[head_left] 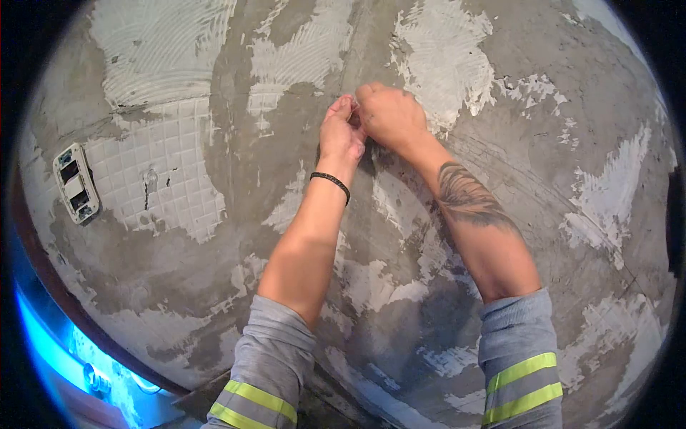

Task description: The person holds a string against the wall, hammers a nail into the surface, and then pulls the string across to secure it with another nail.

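Note:
Both my hands meet in front of a rough cement wall with patches of white, ridged adhesive. My left hand is closed, its thumb and fingers pressed together at the tips. Beside it, knuckles up, my right hand is curled into a fist-like grip against the left fingers. Whatever lies between the fingertips is hidden or too small to name. A dark braided bracelet circles my left wrist. Grey sleeves with yellow reflective bands are pushed up to both elbows.
A white switch or socket frame with open slots is fixed to the wall at the left, next to a grid-marked adhesive patch. Bright blue light and a dark curved edge show at lower left.

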{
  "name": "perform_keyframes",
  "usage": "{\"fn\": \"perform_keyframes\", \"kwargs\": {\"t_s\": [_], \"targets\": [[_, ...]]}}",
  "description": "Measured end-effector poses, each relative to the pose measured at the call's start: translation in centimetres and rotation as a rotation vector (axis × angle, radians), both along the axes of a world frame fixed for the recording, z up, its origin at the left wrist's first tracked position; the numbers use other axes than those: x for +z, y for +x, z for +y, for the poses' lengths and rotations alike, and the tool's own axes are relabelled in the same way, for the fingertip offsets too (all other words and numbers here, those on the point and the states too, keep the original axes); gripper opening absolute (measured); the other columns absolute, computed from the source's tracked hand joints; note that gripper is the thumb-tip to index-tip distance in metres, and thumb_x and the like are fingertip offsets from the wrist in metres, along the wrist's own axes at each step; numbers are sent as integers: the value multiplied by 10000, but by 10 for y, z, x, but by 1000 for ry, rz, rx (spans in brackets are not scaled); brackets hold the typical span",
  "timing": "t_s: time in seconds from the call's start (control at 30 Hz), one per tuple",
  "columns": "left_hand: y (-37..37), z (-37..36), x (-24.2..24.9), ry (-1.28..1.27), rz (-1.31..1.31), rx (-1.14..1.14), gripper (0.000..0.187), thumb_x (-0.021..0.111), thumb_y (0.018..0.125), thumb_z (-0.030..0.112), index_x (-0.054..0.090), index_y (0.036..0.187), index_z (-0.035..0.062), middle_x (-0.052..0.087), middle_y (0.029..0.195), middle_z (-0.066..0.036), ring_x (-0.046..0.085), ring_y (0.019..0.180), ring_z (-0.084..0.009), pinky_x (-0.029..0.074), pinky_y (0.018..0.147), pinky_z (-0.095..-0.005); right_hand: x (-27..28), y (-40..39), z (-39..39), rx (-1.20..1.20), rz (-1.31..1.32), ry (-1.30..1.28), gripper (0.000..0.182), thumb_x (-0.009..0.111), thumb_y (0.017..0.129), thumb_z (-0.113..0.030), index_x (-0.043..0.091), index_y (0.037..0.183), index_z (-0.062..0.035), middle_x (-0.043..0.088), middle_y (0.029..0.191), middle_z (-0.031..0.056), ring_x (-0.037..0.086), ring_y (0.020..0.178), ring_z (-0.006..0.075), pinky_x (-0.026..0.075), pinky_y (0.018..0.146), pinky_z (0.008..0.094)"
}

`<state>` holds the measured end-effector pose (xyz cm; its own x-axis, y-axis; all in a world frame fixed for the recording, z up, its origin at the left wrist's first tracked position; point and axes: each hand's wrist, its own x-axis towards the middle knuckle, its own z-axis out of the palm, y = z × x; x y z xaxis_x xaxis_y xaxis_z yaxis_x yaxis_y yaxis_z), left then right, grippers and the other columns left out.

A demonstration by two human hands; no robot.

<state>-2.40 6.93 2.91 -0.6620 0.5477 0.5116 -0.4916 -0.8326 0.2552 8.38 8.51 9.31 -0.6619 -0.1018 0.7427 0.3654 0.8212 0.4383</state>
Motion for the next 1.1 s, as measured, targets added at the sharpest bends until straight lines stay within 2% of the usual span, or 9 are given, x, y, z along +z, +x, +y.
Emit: {"fn": "perform_keyframes", "kwargs": {"t_s": [0.03, 0.37, 0.6, 0.73, 0.8, 1.1], "targets": [[3, -5, 1, -26, -14, 7, 105, 503, 1003, 150, 546, 1079, 92, 566, 895, -14, 543, 805, -133, 541, 689, -316, 1, 0, -1, -1, 3, 0, 171, 552, 861, -210, 583, 922, -53, 647, 975, 159, 650, 869, 404, 520, 724, 506], [-10, -2, 2, 41, 21, -69, 98, 486, 1002, 129, 578, 1018, 101, 618, 905, -15, 577, 802, -131, 533, 694, -298, 4, -7, -7, 4, -25, 1, 216, 521, 882, -214, 614, 954, -32, 667, 1002, 183, 673, 852, 397, 545, 714, 494], [-13, 8, 1, 64, 3, -85, 128, 507, 996, 138, 580, 1077, 71, 633, 949, -33, 602, 854, -148, 530, 754, -298, 3, -12, -6, -37, -36, -23, 207, 575, 821, -169, 621, 971, -35, 666, 1022, 177, 673, 876, 398, 547, 752, 491], [-12, 8, 4, 64, -49, -83, 147, 499, 1001, 148, 594, 1074, 63, 644, 980, -39, 622, 886, -151, 534, 772, -298, 3, -14, -7, -17, -41, -50, 205, 582, 815, -167, 627, 967, -37, 665, 1022, 182, 672, 881, 398, 547, 751, 487], [-10, 4, 3, 68, -17, -78, 153, 494, 1003, 154, 600, 1069, 65, 650, 987, -40, 628, 888, -151, 536, 771, -302, 2, -17, -3, 42, -37, -17, 190, 535, 869, -217, 600, 925, -47, 661, 987, 184, 647, 838, 437, 520, 717, 524], [-9, -2, 9, 0, -43, -54, 190, 484, 1003, 166, 607, 1109, 67, 671, 1019, -51, 652, 915, -162, 548, 769, -319, 5, -23, -3, 81, -52, -12, 185, 589, 826, -199, 621, 941, -57, 667, 978, 178, 655, 840, 416, 529, 692, 512]]}}
